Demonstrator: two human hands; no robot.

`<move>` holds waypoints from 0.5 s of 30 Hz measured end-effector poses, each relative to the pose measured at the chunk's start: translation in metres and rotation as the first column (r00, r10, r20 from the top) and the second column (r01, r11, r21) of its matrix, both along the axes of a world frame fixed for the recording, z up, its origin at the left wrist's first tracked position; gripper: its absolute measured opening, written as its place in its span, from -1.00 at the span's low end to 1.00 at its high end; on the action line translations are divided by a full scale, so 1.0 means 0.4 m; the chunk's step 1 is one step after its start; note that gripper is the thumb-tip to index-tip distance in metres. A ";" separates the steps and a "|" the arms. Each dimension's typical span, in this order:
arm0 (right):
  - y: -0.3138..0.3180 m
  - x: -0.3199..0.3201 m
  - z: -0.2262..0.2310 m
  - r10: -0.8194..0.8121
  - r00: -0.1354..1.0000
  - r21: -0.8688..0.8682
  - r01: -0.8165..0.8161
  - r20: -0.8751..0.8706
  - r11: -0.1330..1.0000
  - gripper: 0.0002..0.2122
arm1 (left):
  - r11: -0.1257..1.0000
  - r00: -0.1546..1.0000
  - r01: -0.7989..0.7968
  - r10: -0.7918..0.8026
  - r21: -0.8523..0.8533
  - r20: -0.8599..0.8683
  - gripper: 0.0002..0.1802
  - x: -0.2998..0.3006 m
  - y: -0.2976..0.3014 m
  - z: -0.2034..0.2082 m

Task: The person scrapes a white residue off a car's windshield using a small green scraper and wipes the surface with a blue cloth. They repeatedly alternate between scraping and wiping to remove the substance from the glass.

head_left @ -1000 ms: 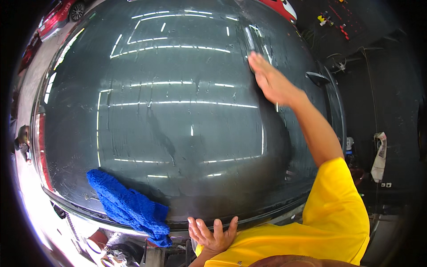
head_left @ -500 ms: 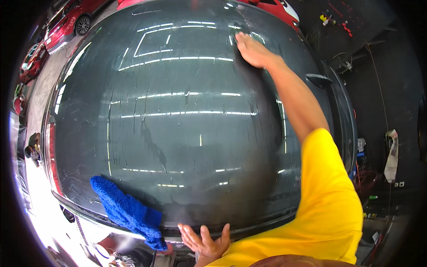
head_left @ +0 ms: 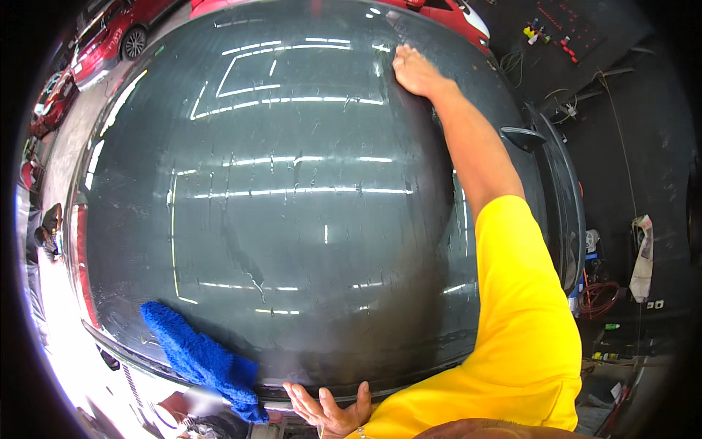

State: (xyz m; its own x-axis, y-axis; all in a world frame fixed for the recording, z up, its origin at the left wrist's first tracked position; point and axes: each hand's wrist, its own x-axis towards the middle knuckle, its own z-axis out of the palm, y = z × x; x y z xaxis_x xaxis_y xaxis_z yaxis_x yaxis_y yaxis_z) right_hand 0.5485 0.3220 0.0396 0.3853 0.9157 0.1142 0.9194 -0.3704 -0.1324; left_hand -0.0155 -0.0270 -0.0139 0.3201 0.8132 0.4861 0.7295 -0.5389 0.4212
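Observation:
A wet, dark, glossy car roof (head_left: 292, 234) with streaks and drips spreads before me. My right hand (head_left: 417, 71) presses on its far right part, arm stretched out, fingers together and bent. Whatever lies under that palm, if anything, is hidden. At the near edge of the roof, my left hand (head_left: 333, 410) rests with its fingers spread and nothing in them. To its left a fluffy blue towel (head_left: 197, 351) lies draped over the roof's edge, apart from the hand.
A black fin (head_left: 523, 137) stands up at the roof's right end. Red cars (head_left: 110, 44) are parked at the far left. A coiled reddish hose (head_left: 598, 300) and a hanging pale cloth (head_left: 642, 260) are by the dark wall at right.
My right hand has shifted slightly right and away from me along the roof, its fingers now more bent. My left hand stays at the near edge; the view has moved a little.

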 end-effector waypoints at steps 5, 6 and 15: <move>-0.370 -0.201 0.017 0.261 0.956 -0.039 -0.268 -0.135 0.963 -0.45 | 0.989 0.998 0.037 -0.045 -0.140 -0.052 0.12 -0.012 -0.031 -0.009; -0.451 -0.249 0.014 0.293 0.951 -0.022 -0.297 -0.103 0.955 -0.46 | 0.989 0.998 0.046 -0.052 -0.142 -0.041 0.11 -0.013 -0.034 -0.014; -0.099 -0.005 0.035 0.056 0.998 0.006 -0.056 0.008 0.998 -0.50 | 1.000 1.000 0.018 -0.018 -0.020 -0.023 0.00 -0.008 -0.016 0.004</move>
State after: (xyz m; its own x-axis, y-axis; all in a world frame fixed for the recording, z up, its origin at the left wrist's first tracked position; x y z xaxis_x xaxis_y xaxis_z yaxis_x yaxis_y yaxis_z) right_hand 0.5465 0.2824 0.0535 0.3327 0.9351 0.1225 0.9397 -0.3177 -0.1270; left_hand -0.0186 -0.0333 -0.0123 0.3458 0.8167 0.4619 0.7295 -0.5436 0.4151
